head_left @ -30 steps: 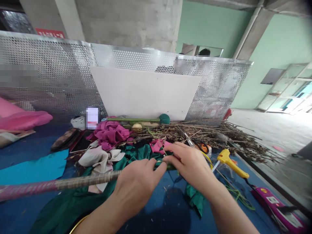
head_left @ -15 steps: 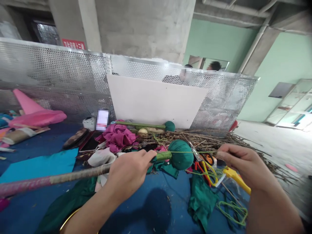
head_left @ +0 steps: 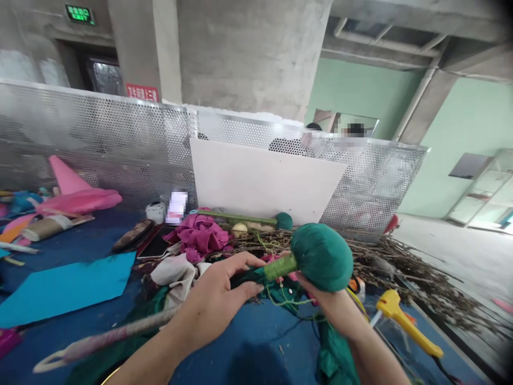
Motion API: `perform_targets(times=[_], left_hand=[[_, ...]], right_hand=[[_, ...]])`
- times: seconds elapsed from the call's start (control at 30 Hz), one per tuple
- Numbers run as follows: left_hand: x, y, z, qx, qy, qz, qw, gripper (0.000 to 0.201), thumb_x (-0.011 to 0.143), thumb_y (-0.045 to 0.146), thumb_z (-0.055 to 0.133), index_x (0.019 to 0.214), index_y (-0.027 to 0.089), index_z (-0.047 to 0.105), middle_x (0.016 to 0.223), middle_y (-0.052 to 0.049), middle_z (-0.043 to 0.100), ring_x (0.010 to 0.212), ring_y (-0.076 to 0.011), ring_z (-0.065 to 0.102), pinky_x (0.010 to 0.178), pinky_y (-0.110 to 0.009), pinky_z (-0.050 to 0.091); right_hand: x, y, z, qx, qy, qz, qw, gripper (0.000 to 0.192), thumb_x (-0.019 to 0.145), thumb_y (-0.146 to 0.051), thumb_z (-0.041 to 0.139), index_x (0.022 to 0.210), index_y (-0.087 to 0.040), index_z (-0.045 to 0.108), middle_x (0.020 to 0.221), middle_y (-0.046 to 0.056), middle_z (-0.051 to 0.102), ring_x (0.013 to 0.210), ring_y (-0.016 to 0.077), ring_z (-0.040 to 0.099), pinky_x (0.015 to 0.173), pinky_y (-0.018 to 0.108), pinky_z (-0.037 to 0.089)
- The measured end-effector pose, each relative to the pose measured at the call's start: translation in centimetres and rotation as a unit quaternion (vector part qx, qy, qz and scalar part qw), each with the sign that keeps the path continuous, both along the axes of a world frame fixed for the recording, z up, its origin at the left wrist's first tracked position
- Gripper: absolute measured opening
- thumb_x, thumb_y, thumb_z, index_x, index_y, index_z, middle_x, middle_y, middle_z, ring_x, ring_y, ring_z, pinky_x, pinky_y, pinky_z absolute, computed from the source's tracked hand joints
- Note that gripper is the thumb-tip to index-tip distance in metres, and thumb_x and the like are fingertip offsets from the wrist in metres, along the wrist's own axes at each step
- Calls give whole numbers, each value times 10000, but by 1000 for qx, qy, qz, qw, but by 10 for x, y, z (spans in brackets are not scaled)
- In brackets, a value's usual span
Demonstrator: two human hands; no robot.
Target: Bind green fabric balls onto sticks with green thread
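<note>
A green fabric ball [head_left: 320,255] tops a long wrapped stick [head_left: 120,334], raised above the blue tabletop [head_left: 80,246]. The left hand [head_left: 216,302] grips the stick just behind the ball; the right hand [head_left: 332,305] closes beneath the ball. A yellow glue gun [head_left: 404,323] lies right of the ball, dry twigs [head_left: 417,272] behind it.

- fabric ball [head_left: 320,255]: dark green, neck wrapped in lighter green tape
- stick [head_left: 120,336]: pink wrap, bare tan stretch
- worktop [head_left: 100,246]: dark blue
- paper sheet [head_left: 60,286]: cyan
- crumpled cloth [head_left: 200,235]: magenta
- glue gun [head_left: 404,323]: yellow
- screen [head_left: 100,144]: silver, perforated dots
</note>
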State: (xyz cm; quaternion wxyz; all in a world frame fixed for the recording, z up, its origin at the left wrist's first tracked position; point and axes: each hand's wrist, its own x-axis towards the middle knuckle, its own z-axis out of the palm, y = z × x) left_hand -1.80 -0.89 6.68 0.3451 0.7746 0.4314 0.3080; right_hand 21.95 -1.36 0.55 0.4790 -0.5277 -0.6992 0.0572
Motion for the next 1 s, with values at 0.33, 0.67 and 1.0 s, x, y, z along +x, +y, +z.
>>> perform_targets(times=[0.33, 0.67, 1.0], left_hand=[[3, 12, -7, -49, -88, 13, 995, 240, 789, 255, 573, 1014, 187, 620, 709, 29, 604, 689, -145, 565, 648, -248, 440], [26, 11, -32, -89, -81, -29, 992, 234, 733, 199, 559, 957, 190, 630, 665, 40, 617, 680, -154, 575, 671, -259, 465], [33, 9, -42, -38, -20, 39, 998, 302, 777, 259, 560, 1053, 244, 683, 1003, -6, 718, 938, -213, 630, 773, -279, 482]], right_hand=[[-60, -39, 2, 74, 18, 35, 996, 239, 915, -249, 493, 715, -193, 612, 802, 62, 592, 741, 190, 596, 670, 288, 462], [-66, -26, -8, -43, 417, 187, 889, 409, 958, -395, 422, 593, -211, 416, 519, -34, 390, 410, 104, 418, 323, 185, 310], [-70, -46, -67, 100, 127, -71, 984, 253, 859, -333, 622, 1094, -240, 610, 938, 100, 698, 777, 252, 654, 698, 359, 543]])
